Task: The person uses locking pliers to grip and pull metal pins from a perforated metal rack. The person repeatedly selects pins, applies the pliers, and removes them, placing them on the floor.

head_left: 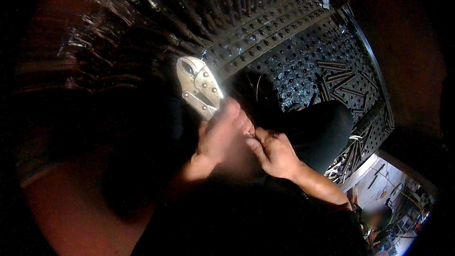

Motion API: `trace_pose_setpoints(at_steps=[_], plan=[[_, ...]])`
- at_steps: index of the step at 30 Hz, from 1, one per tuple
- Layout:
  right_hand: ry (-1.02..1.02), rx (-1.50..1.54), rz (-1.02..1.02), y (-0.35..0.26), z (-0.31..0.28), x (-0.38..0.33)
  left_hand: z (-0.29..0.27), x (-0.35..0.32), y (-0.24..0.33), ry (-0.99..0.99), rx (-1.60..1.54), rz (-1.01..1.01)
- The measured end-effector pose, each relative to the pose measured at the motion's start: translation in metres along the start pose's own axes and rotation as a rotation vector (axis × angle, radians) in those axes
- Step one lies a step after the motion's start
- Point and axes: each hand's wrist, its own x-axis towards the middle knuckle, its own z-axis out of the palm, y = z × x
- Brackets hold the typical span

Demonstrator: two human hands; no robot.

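A pair of locking pliers [202, 84] points up and away to the left, its curved jaws at the top and rivets along its bright metal body. My left hand [220, 130] is wrapped round the handles, hiding most of them. Close against it, my right hand [275, 154] pinches at the handle end with thumb and fingers. A small metal glint shows between the two hands; the exact part under the right fingertips is mostly covered.
Rows of dark metal tubes [185, 9] stand at the far left. A perforated metal plate [265, 23] stretches right, with loose short rods [341, 80] scattered on it. My dark-clothed knee [327, 128] rests near its edge. Beyond an opening at lower right is a cluttered bright area [393, 194].
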Motion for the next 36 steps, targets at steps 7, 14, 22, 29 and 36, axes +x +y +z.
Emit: trace_pose_setpoints(at_steps=[7, 14, 22, 29, 36], plan=[[0.03, -0.077, -0.047, 0.001, 0.02, -0.011, -0.005, -0.007, -0.007, 0.078, -0.05, -0.072], [-0.116, -0.072, -0.041, 0.008, 0.025, -0.011, -0.022, -0.013, -0.022, 0.191, 0.077, -0.056], [0.084, -0.045, -0.216, 0.031, 0.042, -0.014, -0.035, -0.048, -0.028, 0.295, 0.292, 0.066], [0.17, -0.16, -0.297, 0.04, 0.043, -0.016, -0.016, -0.073, -0.018, 0.446, 0.317, -0.174], [0.154, -0.158, -0.346, 0.037, 0.045, -0.013, -0.025, -0.075, -0.043, 0.362, 0.004, 0.021]])
